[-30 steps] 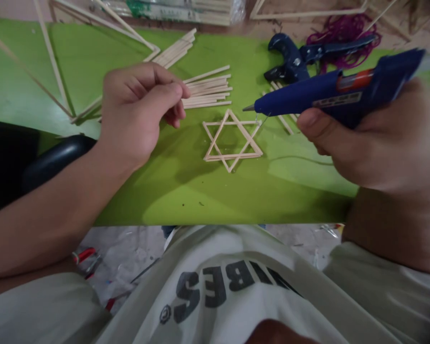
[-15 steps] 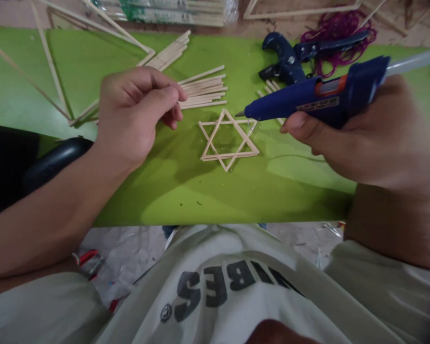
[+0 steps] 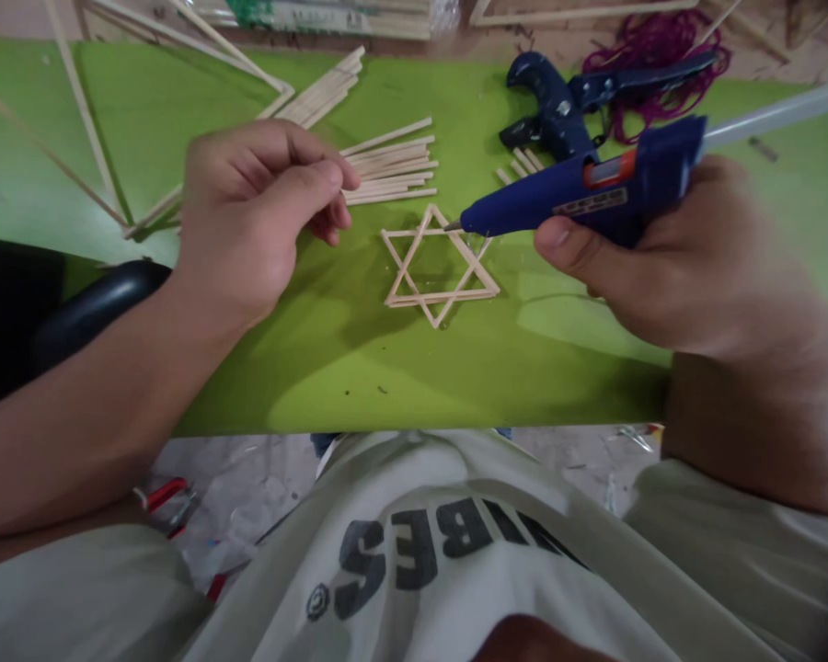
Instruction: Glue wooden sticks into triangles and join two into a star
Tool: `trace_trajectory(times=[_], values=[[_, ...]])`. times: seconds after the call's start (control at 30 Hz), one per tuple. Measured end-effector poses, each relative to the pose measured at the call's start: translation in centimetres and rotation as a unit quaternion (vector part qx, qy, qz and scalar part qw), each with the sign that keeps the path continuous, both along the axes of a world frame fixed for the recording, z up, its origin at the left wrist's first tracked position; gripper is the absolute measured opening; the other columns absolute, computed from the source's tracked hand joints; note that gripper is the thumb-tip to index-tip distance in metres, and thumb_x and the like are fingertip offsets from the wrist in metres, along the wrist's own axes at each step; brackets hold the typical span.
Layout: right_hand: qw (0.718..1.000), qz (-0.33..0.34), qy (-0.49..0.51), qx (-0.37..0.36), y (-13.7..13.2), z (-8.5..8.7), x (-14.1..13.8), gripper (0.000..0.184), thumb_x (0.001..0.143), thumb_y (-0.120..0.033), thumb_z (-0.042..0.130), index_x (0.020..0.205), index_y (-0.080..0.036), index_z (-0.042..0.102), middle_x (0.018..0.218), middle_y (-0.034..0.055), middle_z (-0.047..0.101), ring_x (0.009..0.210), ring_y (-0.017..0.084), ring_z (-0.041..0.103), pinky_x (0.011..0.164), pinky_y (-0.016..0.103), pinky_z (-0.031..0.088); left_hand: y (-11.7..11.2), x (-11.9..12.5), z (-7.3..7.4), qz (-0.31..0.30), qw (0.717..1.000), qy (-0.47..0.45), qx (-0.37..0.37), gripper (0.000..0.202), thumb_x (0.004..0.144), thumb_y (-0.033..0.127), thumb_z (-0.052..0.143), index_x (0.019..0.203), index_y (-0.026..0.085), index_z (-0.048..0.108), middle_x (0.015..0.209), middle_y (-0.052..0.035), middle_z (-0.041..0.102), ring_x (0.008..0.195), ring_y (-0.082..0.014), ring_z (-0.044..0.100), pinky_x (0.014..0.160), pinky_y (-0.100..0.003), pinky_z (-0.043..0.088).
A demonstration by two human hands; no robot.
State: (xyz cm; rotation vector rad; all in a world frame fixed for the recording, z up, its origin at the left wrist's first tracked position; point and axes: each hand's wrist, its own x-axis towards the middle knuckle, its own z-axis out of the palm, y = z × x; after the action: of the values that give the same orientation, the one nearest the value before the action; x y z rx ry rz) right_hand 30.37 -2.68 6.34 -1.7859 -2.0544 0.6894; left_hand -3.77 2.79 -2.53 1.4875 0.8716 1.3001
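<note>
Head view: my right hand (image 3: pixel 669 276) is wrapped around a blue glue gun (image 3: pixel 558 200), thumb along its underside, while my left hand (image 3: pixel 255 216) is half curled, thumb against the forefinger; I cannot tell whether it pinches anything. The six-pointed star (image 3: pixel 448 297) lies on the green surface (image 3: pixel 304 391) in front of me, between my hands. As I judge it, most of the shape is done: two stick triangles cross each other, and the lower bar and right side look doubled. What seems left is gluing at the upper part, where clear strands show near the right corner; whether every joint holds is too small to tell. A fan of loose sticks (image 3: pixel 396 167) sits just beyond my left fingertips, apart from the star, so more may be added. A blue cutter (image 3: pixel 556 106) lies behind the gun. Compared with half a second ago, the gun has come left and slightly down: its nozzle, then to the right of the star's top point, now reaches the crossing beneath it. Whether it touches the wood I cannot tell. My left hand has kept its pose, and the star looks unmoved.
</note>
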Motion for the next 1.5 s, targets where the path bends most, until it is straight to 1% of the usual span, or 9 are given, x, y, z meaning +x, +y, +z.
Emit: trace_trajectory(times=[0.13,0.4,0.53,0.67,0.8,1.07,1.2,1.33,1.5], values=[[1.0,0.008,0.001,0.015,0.06,-0.14,-0.02,0.054,0.101,-0.074,0.071,0.1,-0.023,0.089,0.08,0.0046,0.074,0.08,0.026,0.074,0.077,0.045,0.055,-0.12,0.06,0.13,-0.009,1.0,-0.007,-0.008,0.008,0.104,0.028,0.098,0.1,0.021,0.098,0.077,-0.0032,0.08,0.065,-0.0134,0.073,0.055,-0.024,0.056],[0.999,-0.01,-0.021,0.021,0.13,-0.5,0.13,0.053,0.097,-0.073,0.077,0.088,-0.021,0.083,0.076,0.0058,0.074,0.078,0.026,0.073,0.074,0.041,0.056,-0.42,0.7,0.44,0.019,0.999,-0.023,-0.014,0.015,0.1,0.01,0.091,0.094,0.021,0.098,0.073,-0.0032,0.079,0.061,-0.0131,0.07,0.051,-0.024,0.054],[0.999,-0.006,-0.034,0.017,0.17,-0.34,0.13,0.053,0.097,-0.075,0.073,0.085,-0.024,0.08,0.078,0.0073,0.076,0.081,0.028,0.076,0.072,0.042,0.055,-0.44,0.78,0.36,0.031,0.999,-0.013,-0.012,0.015,0.1,0.013,0.091,0.093,0.024,0.098,0.072,-0.0027,0.077,0.059,-0.0139,0.069,0.05,-0.026,0.051],[0.998,-0.029,-0.047,-0.016,0.26,-0.05,-0.11,0.051,0.093,-0.076,0.074,0.078,-0.027,0.071,0.075,0.0073,0.071,0.075,0.027,0.069,0.07,0.044,0.049,-0.42,0.8,0.28,0.035,0.999,-0.006,-0.01,0.01,0.1,0.022,0.096,0.091,0.026,0.097,0.072,-0.0034,0.077,0.059,-0.0156,0.068,0.049,-0.029,0.05],[0.998,-0.029,-0.055,-0.007,0.33,-0.2,-0.29,0.056,0.09,-0.076,0.073,0.067,-0.027,0.057,0.063,0.0045,0.057,0.066,0.022,0.056,0.07,0.044,0.04,-0.57,0.75,0.55,0.025,0.999,-0.018,-0.02,0.008,0.101,0.017,0.096,0.093,0.019,0.097,0.074,-0.004,0.079,0.062,-0.0133,0.07,0.052,-0.026,0.053],[0.998,-0.03,-0.051,0.0,0.17,-0.21,-0.04,0.056,0.091,-0.079,0.074,0.074,-0.027,0.065,0.068,0.0057,0.064,0.07,0.027,0.066,0.073,0.045,0.045,-0.64,0.82,0.39,0.024,0.999,-0.027,-0.01,0.025,0.103,0.001,0.083,0.094,0.02,0.097,0.074,-0.0017,0.079,0.062,-0.0107,0.07,0.053,-0.022,0.053],[0.998,-0.035,-0.043,-0.009,0.18,0.01,-0.19,0.047,0.092,-0.075,0.074,0.084,-0.03,0.074,0.072,0.0075,0.068,0.083,0.036,0.075,0.081,0.052,0.051,-0.58,0.82,0.41,0.023,0.999,-0.031,-0.008,0.027,0.099,-0.002,0.082,0.094,0.019,0.098,0.074,-0.0041,0.079,0.061,-0.0122,0.07,0.052,-0.024,0.053],[0.997,-0.041,-0.067,-0.029,0.26,0.18,-0.48,0.049,0.09,-0.079,0.071,0.078,-0.032,0.068,0.071,0.009,0.068,0.083,0.036,0.075,0.08,0.052,0.051,-0.6,0.84,0.49,0.025,0.999,-0.025,-0.012,0.013,0.1,0.01,0.092,0.093,0.02,0.097,0.074,-0.0037,0.079,0.061,-0.0131,0.07,0.052,-0.026,0.052],[0.995,-0.037,-0.084,-0.024,0.22,0.44,-0.65,0.051,0.09,-0.079,0.067,0.072,-0.032,0.058,0.068,0.0086,0.064,0.076,0.034,0.071,0.078,0.052,0.048,-0.7,0.93,0.52,0.026,0.999,-0.03,-0.005,0.022,0.102,0.002,0.084,0.093,0.018,0.097,0.074,-0.0016,0.079,0.062,-0.0096,0.07,0.054,-0.021,0.053]])
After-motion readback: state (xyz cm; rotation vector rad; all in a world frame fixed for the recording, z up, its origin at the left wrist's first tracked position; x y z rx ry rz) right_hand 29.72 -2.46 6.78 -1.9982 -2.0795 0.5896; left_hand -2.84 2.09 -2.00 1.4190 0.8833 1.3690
